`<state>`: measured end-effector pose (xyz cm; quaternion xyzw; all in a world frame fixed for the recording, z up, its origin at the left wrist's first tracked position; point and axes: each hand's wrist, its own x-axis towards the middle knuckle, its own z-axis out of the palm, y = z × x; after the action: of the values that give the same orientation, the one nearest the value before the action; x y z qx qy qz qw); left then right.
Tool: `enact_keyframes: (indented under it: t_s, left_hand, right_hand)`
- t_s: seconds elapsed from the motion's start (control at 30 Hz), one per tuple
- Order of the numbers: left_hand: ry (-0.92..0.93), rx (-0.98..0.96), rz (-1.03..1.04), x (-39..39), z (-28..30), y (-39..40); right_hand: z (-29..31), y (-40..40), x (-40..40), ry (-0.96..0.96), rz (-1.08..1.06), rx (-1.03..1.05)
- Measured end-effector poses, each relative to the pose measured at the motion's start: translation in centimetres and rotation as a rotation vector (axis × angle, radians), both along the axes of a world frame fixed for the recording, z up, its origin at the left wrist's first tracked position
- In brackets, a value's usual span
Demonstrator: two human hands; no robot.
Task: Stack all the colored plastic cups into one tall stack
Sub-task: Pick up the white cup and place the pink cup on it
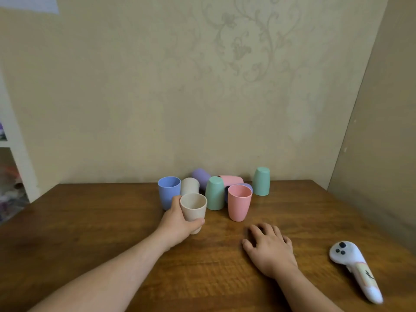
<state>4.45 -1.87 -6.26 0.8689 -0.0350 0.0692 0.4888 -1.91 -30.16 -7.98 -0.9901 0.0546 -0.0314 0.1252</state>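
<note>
On table point(90, 221): 9 cups | L hand point(177, 224) grips beige cup point(193, 208)

Cups point(215, 193) cluster at the table's point(90, 221) far edge — controller point(355, 270) near right.

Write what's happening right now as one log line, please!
left hand: gripping upright beige cup | right hand: flat on table, empty | stack: not started | other cups: loose near wall

cups point(215, 193) crowded near wall, bare table point(90, 221) left, controller point(355, 269) right
</note>
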Motion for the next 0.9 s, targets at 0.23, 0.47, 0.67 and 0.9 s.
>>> enact_keyframes:
  t_s: [0.23,0.47,0.67,0.9]
  left_hand:
    - [-0.056,-0.079,0.044,-1.1,-2.2,0.1]
    - [-0.027,-0.108,-0.008,-0.7,-2.6,0.2]
    - [-0.071,-0.12,-0.007,-1.0,-2.3,0.2]
    - [-0.03,-0.331,-0.115,0.6,-2.3,0.5]
  right_hand:
    - [-0.5,-0.2,0.3,-0.009,-0.006,0.018]
    - [4.5,0.4,4.0,-0.146,-0.152,0.549]
    - [7.4,3.6,8.5,-0.198,-0.058,0.602]
    - [4.6,4.5,7.6,-0.366,-0.154,0.664]
